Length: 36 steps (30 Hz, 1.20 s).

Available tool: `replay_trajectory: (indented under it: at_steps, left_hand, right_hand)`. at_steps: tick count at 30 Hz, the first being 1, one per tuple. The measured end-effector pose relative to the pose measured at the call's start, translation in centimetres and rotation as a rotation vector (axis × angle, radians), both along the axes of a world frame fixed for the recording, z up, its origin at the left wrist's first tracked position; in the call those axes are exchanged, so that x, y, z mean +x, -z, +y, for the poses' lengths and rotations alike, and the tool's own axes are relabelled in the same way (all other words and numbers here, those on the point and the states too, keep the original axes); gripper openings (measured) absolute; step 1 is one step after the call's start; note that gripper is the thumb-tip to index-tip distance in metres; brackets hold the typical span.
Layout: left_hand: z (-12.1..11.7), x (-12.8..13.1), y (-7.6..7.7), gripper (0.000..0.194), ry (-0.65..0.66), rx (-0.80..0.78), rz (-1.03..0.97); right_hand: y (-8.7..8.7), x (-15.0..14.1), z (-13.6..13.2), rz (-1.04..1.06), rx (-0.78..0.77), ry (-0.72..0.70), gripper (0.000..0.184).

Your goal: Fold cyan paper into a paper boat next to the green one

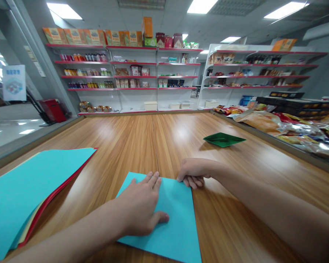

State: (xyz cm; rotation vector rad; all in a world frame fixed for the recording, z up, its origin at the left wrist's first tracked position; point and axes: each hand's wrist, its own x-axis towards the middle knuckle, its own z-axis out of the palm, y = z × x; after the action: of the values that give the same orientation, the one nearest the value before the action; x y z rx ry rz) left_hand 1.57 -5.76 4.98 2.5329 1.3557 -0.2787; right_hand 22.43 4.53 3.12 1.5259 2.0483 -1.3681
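A turquoise sheet of paper (175,223) lies flat on the wooden table in front of me; I cannot tell whether it is folded double. My left hand (142,204) rests palm down across its left part, fingers stretched toward the far edge and thumb out to the side. At the sheet's far right corner is my right hand (193,173), its fingers curled in and the thumb side pressed on the paper corner. Farther back on the right sits a green folded paper boat (223,139), apart from both hands.
To the left lies a stack of coloured paper (44,179), turquoise on top with red and cream below. Bagged snacks (276,124) and black boxes (298,106) are beyond the table's right rim. Stocked shelves (137,76) stand behind the table, and a red case (52,110) is at far left.
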Motion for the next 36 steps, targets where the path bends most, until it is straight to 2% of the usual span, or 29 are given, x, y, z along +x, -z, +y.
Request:
replay_trajectory:
  at_steps: [10,17,36]
  left_hand:
    - [-0.2,0.2,-0.2,0.085,-0.030,-0.003,0.013]
    - [-0.3,-0.1,0.5,0.085,-0.048,0.012,0.001]
    - [-0.4,-0.3,0.7,0.085,-0.074,0.036,0.010]
  right_hand:
    - [0.5,0.5,0.7,-0.008,-0.032,0.012,0.026]
    - [0.7,0.6,0.8,0.015,-0.039,-0.007,0.027]
    - [0.2,1.9,1.8,-0.119,-0.127,-0.141,0.031]
